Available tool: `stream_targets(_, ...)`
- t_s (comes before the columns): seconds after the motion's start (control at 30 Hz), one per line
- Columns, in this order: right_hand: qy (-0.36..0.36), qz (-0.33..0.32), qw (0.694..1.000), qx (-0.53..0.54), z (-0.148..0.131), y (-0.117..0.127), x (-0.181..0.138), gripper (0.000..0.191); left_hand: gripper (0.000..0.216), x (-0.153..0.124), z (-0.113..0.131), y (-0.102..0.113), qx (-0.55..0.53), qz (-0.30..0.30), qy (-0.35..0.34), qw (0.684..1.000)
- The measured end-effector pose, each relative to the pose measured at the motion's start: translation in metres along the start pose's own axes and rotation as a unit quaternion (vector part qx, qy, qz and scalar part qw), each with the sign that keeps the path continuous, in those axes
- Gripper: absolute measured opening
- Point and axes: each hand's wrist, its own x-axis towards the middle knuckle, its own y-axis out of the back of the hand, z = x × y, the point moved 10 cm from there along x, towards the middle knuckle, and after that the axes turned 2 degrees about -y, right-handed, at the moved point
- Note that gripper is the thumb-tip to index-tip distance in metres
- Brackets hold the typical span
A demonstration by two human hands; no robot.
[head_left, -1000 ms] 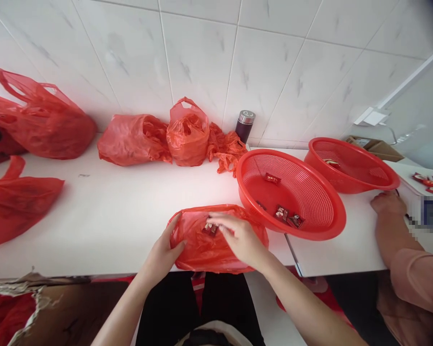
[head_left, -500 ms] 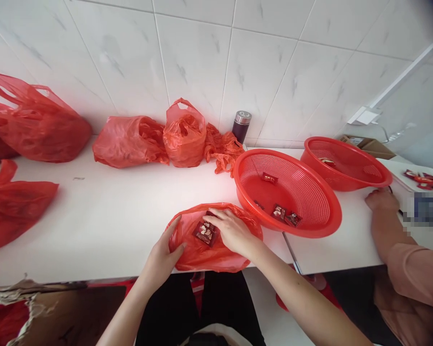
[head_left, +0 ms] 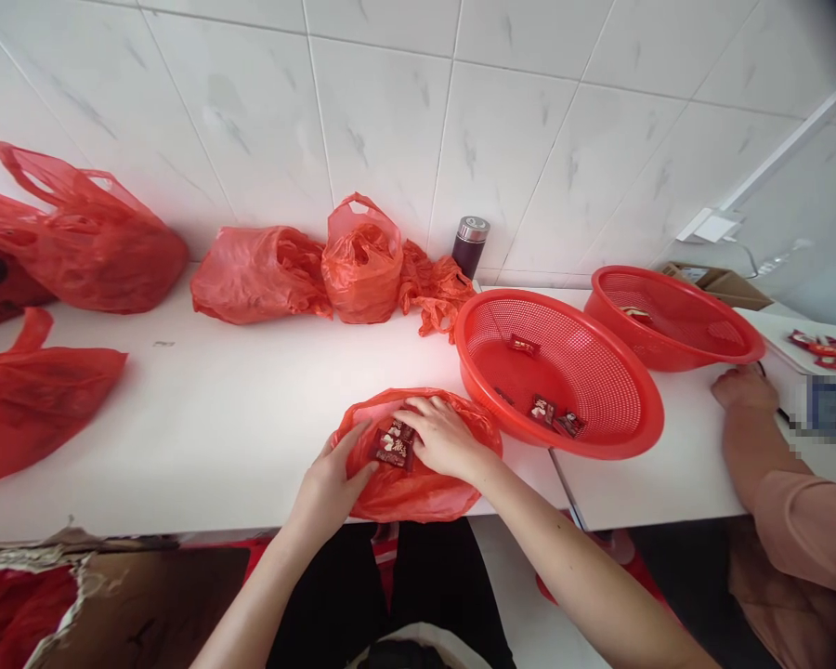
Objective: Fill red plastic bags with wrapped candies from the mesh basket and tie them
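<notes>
Below the front edge of the white table [head_left: 215, 418], a torn cardboard box [head_left: 139, 609] is positioned. At that edge, a red plastic bag [head_left: 418, 504] is laid with its mouth spread; dark red packets [head_left: 392, 450] are located inside. The left hand [head_left: 326, 485] is set at the bag's left side, thumb and fingers parted widely, nothing being gripped. The right hand [head_left: 446, 439] is placed over the mouth, fingers slightly bent against the packets; whether one is pinched cannot be determined. To the right, loose sachets [head_left: 542, 409] are contained in a perforated basket [head_left: 606, 372]. Beyond, a co-worker's hand [head_left: 745, 388] is rested beside a second basket [head_left: 669, 339]. Near the tiled wall [head_left: 390, 111], a dark bottle [head_left: 468, 249] is stood.
</notes>
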Motion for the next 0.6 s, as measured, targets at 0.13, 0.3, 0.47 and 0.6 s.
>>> stream_targets(0.13, -0.019, -0.004, 1.000, -0.009, 0.005, -0.001, 0.005, 0.047, 0.037, 0.006, 0.011, 0.000, 0.050, 0.013, -0.027, 0.998)
stream_targets(0.3, -0.068, 0.051, 0.996, 0.009, 0.021, 0.006, 0.006, 0.022, 0.021, 0.001, 0.013, 0.014, 0.041, 0.064, -0.050, 0.996)
stream_targets(0.47, -0.045, 0.046, 0.997, 0.039, 0.017, 0.009, -0.002, 0.015, 0.024, -0.007, 0.005, 0.020, 0.054, 0.081, -0.061, 0.993)
stream_targets(0.6, -0.021, -0.011, 0.997, 0.073, 0.014, 0.001, -0.008, 0.016, 0.026, -0.010, -0.003, 0.019, 0.047, 0.070, -0.034, 0.996)
